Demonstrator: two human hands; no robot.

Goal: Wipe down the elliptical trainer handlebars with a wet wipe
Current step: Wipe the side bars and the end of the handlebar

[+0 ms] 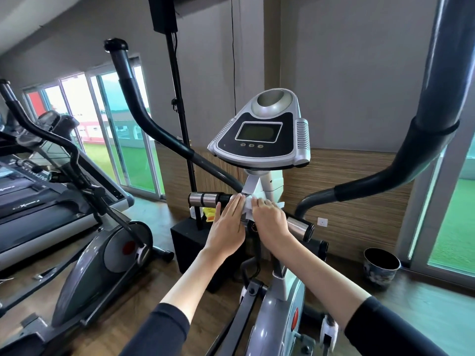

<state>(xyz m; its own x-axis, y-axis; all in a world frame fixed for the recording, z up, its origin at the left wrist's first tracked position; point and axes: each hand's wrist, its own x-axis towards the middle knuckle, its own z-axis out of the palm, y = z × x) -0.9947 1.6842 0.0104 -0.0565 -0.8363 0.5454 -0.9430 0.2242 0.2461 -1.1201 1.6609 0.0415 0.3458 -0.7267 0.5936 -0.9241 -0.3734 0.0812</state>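
I stand at the elliptical trainer, its console [259, 136] straight ahead. A short fixed handlebar [205, 199] with metal sensor bands runs across below the console, its right end [299, 227] showing past my hands. A white wet wipe [248, 204] lies over the middle of this bar. My left hand [227, 227] rests flat with straight fingers on the bar beside the wipe. My right hand [270, 222] grips the wipe against the bar with curled fingers. Two long swing handlebars rise at the left [133, 98] and the right [434, 124].
A second elliptical [84, 227] and a treadmill [30, 196] stand to the left. A speaker stand [180, 124] on a black box [190, 242] is behind the bar. A dark bin [381, 267] sits on the floor at the right, near glass doors.
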